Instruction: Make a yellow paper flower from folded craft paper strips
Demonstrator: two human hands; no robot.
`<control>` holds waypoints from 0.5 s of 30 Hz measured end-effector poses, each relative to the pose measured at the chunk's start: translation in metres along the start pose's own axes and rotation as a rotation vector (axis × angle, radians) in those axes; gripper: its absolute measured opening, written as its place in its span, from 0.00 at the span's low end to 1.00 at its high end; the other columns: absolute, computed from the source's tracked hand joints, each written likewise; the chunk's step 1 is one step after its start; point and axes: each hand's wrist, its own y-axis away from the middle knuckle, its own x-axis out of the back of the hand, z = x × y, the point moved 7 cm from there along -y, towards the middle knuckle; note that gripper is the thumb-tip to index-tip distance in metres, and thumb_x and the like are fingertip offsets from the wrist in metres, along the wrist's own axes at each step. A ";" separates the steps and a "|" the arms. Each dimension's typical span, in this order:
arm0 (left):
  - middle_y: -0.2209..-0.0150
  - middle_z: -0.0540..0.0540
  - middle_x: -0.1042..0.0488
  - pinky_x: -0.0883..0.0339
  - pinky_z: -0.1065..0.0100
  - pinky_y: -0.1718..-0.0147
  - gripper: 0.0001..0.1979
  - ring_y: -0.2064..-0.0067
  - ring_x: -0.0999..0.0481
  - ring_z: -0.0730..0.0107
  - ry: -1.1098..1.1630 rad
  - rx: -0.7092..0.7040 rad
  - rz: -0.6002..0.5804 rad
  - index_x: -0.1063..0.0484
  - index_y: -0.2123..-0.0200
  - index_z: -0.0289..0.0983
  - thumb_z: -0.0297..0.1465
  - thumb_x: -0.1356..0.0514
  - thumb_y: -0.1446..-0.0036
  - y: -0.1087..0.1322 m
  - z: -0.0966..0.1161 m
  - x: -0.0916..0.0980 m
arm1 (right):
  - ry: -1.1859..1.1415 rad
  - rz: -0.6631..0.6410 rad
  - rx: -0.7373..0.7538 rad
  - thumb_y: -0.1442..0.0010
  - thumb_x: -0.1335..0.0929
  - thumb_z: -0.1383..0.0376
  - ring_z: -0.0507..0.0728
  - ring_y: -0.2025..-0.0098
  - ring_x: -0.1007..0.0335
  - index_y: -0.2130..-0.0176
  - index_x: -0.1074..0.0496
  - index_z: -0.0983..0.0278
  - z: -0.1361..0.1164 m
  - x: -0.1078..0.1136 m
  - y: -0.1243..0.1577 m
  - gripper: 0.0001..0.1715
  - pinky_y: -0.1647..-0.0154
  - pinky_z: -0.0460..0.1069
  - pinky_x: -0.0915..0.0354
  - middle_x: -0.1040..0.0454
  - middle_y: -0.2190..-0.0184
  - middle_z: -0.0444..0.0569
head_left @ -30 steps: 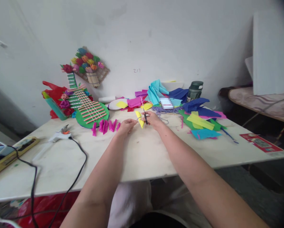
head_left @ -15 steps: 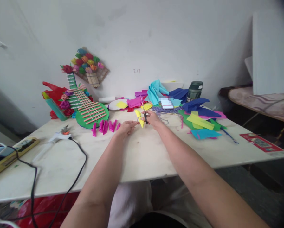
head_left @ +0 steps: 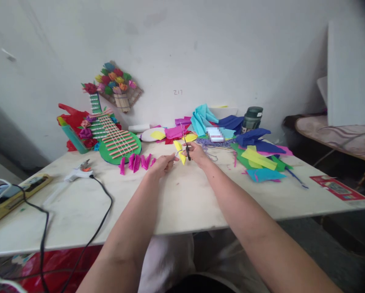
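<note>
Left hand (head_left: pixel 160 165): fingers (head_left: pixel 169 159) pressed together, pinching the lower edge of a small yellow paper piece (head_left: pixel 179 151). The piece is held just above the table (head_left: pixel 182 203), at its far middle, between the 2 hands.

Right hand (head_left: pixel 197 154): fingers (head_left: pixel 191 151) curled closed round the dark handle of the scissors (head_left: pixel 185 145). The blades point up and slightly away and meet the yellow paper piece. Too small to tell how far the blades are parted.

Both forearms reach out from the near edge, converging toward the paper.

Just left of the left hand: a row of magenta folded paper pieces (head_left: pixel 136 162) lying on the table. Behind them, a green guitar-shaped craft (head_left: pixel 117 143) with paper flowers, its neck propped toward the wall. A flower bouquet craft (head_left: pixel 118 86) leans on the wall above it.

Further left: a white glue gun (head_left: pixel 77 174) with a black cord (head_left: pixel 104 197) trailing to the near edge, and a yellow power strip (head_left: pixel 16 194) at the far-left corner.

Right of the hands: a loose heap of coloured paper sheets (head_left: pixel 256 156) in blue, green, yellow, cyan and pink. A dark green jar (head_left: pixel 252 118) stands behind it by the wall. A red packet (head_left: pixel 338 188) lies near the right edge. A bed (head_left: pixel 338 136) stands beyond the table.
</note>
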 end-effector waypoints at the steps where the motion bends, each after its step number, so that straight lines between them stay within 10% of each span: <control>1: 0.89 0.59 0.56 0.69 0.75 0.87 0.14 0.88 0.58 0.84 0.000 -0.012 0.002 0.33 0.71 0.32 0.39 0.43 0.51 0.000 0.000 0.001 | 0.000 -0.004 0.001 0.63 0.29 0.65 0.46 0.79 0.40 0.62 0.35 0.65 0.000 0.000 0.000 0.25 0.78 0.42 0.42 0.32 0.79 0.40; 9: 0.89 0.60 0.54 0.68 0.77 0.88 0.12 0.88 0.57 0.86 0.086 -0.119 0.039 0.34 0.73 0.33 0.33 0.36 0.60 0.001 0.004 0.006 | 0.051 0.004 -0.047 0.63 0.30 0.67 0.45 0.80 0.41 0.62 0.34 0.65 0.002 -0.003 0.003 0.23 0.81 0.40 0.46 0.34 0.79 0.39; 15: 0.81 0.53 0.36 0.43 0.77 0.83 0.12 0.80 0.35 0.81 0.133 -0.219 0.167 0.33 0.76 0.33 0.30 0.34 0.65 0.002 0.007 0.011 | 0.062 0.005 -0.093 0.62 0.30 0.68 0.45 0.82 0.41 0.63 0.34 0.64 0.008 -0.003 0.003 0.22 0.86 0.39 0.53 0.33 0.80 0.39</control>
